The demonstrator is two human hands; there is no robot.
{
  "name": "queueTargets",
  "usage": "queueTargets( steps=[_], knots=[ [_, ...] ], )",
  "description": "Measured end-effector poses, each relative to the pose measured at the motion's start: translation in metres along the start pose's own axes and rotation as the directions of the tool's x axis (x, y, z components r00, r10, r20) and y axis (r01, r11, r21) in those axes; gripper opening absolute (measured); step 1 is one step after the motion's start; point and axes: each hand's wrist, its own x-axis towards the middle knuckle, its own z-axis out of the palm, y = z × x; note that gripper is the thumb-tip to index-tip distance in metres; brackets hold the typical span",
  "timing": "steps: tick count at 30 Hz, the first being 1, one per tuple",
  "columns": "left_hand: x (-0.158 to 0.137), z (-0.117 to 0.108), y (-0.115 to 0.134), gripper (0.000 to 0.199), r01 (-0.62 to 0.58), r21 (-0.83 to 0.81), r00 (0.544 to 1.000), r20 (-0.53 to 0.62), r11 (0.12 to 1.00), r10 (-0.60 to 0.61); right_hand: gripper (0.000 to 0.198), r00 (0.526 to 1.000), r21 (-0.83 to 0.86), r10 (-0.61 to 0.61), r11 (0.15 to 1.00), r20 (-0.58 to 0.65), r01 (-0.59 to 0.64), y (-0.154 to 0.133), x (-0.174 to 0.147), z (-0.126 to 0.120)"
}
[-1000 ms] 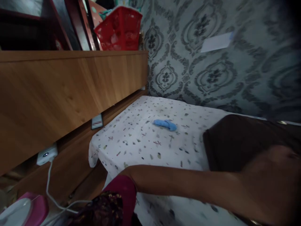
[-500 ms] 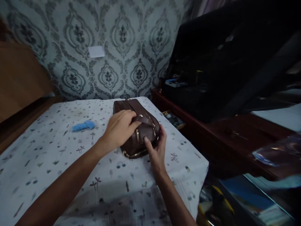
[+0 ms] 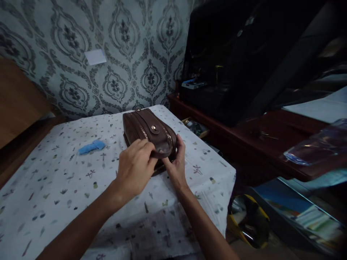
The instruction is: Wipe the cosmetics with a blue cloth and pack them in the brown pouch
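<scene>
A brown leather bag (image 3: 135, 126) with gold zippers lies on the patterned white cloth. Along its top runs a strap (image 3: 153, 130) with a round metal snap. My left hand (image 3: 137, 162) is closed at the bag's near end, fingers and thumb pinching a brown leather edge there; whether this is a flap or a handle I cannot tell. My right hand (image 3: 177, 164) holds the bag's near right corner, its fingers along the side and its thumb under the raised edge. The fingertips of both hands are partly hidden. Left of the bag is a folded blue cloth (image 3: 91, 147).
A dark red wooden desk (image 3: 244, 144) stands to the right, bearing a large black screen-like object (image 3: 217, 72), keys (image 3: 264, 135) and a clear plastic item (image 3: 314, 146). A yellow-rimmed container (image 3: 248, 220) sits below. Brown wood (image 3: 21, 101) borders the left.
My left hand has moved from the strap on top to the bag's near end. The strap's snap end now lies flat on the bag. The camera view has shifted slightly.
</scene>
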Motion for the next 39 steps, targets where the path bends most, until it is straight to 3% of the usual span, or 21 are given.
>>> queueTargets(
  steps=[9, 12, 15, 18, 22, 27, 33, 39],
  knots=[
    [-0.022, 0.020, -0.007, 0.016, -0.196, 0.086, 0.945, -0.251, 0.977, 0.212, 0.080, 1.000, -0.039, -0.005, 0.999, 0.005, 0.005, 0.001, 0.000, 0.001],
    [-0.026, 0.021, -0.009, 0.014, -0.225, 0.076, 0.934, -0.267, 0.971, 0.237, 0.063, 0.986, -0.141, -0.165, 0.977, -0.030, 0.160, -0.003, 0.003, -0.003],
    [-0.027, 0.023, -0.008, 0.013, -0.248, 0.093, 0.915, -0.305, 0.964, 0.265, 0.033, 0.930, -0.260, -0.366, 0.902, -0.038, 0.344, -0.012, 0.008, -0.012],
    [-0.027, 0.025, -0.007, 0.012, -0.254, 0.114, 0.907, -0.318, 0.960, 0.278, 0.021, 0.896, -0.278, -0.443, 0.864, -0.019, 0.421, -0.021, 0.015, -0.022],
    [-0.026, 0.028, -0.007, 0.008, -0.276, 0.130, 0.902, -0.306, 0.952, 0.303, 0.016, 0.923, -0.100, -0.385, 0.917, 0.026, 0.386, -0.026, 0.025, -0.033],
    [-0.022, 0.028, -0.006, 0.003, -0.322, 0.182, 0.875, -0.319, 0.929, 0.365, 0.012, 0.963, 0.138, -0.239, 0.965, 0.122, 0.221, -0.025, 0.033, -0.041],
    [-0.021, 0.028, -0.006, 0.007, -0.318, 0.168, 0.881, -0.311, 0.933, 0.356, 0.016, 0.958, 0.230, -0.217, 0.958, 0.188, 0.172, -0.026, 0.037, -0.044],
    [-0.021, 0.027, -0.008, 0.006, -0.327, 0.168, 0.877, -0.312, 0.930, 0.365, 0.009, 0.958, 0.140, -0.222, 0.970, 0.182, 0.198, -0.023, 0.033, -0.047]
  ],
)
